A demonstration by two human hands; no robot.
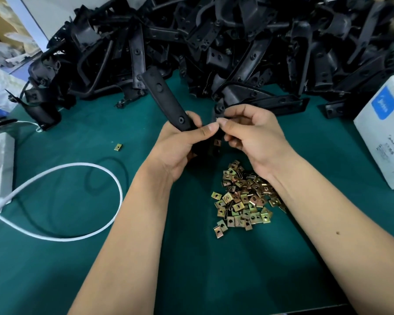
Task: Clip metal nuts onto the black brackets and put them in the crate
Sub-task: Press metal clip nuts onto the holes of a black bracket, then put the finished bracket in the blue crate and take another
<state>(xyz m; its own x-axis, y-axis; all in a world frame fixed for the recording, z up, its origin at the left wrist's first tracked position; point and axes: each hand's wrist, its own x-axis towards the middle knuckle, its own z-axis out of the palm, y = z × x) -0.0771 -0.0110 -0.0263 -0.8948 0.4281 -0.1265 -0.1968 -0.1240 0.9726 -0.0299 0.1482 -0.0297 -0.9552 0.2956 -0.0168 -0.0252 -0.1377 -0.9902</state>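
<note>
Gripping a long, matte black plastic bracket point(168, 103) above the green felt tabletop point(77, 258), the left hand point(180, 142) curls round its lower end while the right hand point(253, 130) pinches at that same end, thumbs nearly touching. Just below the hands lies a loose pile of small, square brass-coloured metal nuts point(243, 196); beyond them rises a heap of tangled black brackets point(214, 42).

Green table point(77, 137); bracket heap point(214, 42); nut pile point(243, 196); white cable point(77, 169)

Bracket point(168, 103) lower end hidden behind hands, bracket pile point(214, 37) cut off at top edge
</note>
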